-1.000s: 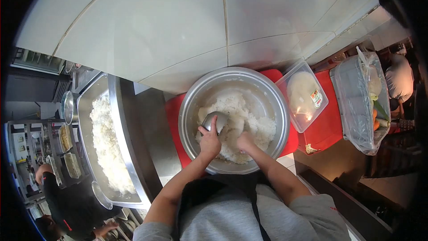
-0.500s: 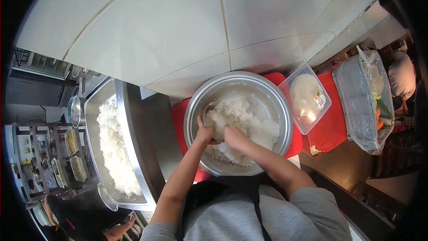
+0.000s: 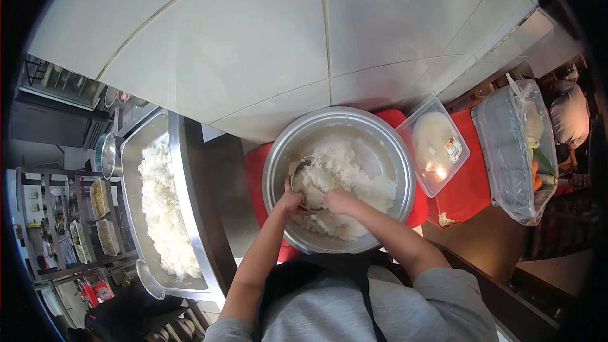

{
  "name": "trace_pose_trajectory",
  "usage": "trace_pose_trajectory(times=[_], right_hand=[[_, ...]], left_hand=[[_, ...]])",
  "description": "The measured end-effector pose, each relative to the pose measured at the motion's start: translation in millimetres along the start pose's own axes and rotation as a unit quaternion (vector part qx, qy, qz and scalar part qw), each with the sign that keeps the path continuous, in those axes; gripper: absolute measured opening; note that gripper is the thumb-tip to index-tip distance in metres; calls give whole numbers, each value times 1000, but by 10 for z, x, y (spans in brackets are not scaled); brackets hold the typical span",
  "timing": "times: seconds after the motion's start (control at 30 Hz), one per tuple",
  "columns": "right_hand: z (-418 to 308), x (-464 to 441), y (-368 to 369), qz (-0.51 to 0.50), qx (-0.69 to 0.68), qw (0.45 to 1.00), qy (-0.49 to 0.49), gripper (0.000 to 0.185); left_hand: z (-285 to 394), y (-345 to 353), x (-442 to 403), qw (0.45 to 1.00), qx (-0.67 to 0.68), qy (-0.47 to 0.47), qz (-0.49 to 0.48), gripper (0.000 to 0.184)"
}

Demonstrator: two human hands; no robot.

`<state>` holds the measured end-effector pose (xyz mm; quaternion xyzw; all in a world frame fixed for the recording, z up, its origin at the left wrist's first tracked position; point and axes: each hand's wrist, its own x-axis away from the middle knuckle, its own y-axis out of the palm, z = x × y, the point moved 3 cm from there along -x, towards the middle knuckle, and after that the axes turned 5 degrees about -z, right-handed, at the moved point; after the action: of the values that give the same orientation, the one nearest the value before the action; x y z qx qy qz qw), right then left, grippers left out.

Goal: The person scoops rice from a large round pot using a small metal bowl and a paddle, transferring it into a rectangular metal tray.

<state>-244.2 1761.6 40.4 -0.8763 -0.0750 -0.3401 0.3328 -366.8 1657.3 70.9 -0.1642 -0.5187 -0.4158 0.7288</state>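
Note:
A large round metal pot [image 3: 277, 152] holds white rice [image 3: 339, 164]. Inside its left part, my left hand [image 3: 291, 202] grips a small metal bowl [image 3: 299, 166] that is tilted and has rice in it. My right hand [image 3: 339, 201] is closed at the bowl's right side, against the rice; whether its fingers hold anything is hidden.
At the left stands a deep metal tray [image 3: 133, 183] of rice. A plastic container [image 3: 465, 152] with a pale bag lies on a red surface [image 3: 465, 193] at the right, beside a plastic-wrapped bin [image 3: 506, 152] with vegetables. A co-worker in black [image 3: 126, 313] is at lower left.
The small bowl, upside down a second ago, has turned over and now has rice in it. My right hand has moved left, up to the bowl. The co-worker at lower left has shifted downward in view.

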Motion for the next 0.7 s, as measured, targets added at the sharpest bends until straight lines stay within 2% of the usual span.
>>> trace_pose_trajectory(times=[0.1,0.2,0.3,0.4,0.5,0.6,0.7], right_hand=[[65,497,-614,66,-93,992,-48,20],[255,387,-579,66,-113,991,-16,21],[-213,158,-358,60,-86,994,43,21],[-383,48,-267,86,-82,993,14,21],[-241,242,-356,53,-24,998,2,20],[-148,501,-828,42,-97,993,-47,19],[-423,212,-427,29,-58,997,33,19]], left_hand=[[75,3,-31,1000,10,-15,3,94],[82,83,-53,999,-1,-27,21,91],[142,161,-70,999,14,-30,28,91],[187,182,-1,999,40,-20,21,94],[247,214,39,999,49,-9,-7,94],[247,157,57,997,65,-27,-30,95],[228,156,16,997,67,-26,-29,100]])
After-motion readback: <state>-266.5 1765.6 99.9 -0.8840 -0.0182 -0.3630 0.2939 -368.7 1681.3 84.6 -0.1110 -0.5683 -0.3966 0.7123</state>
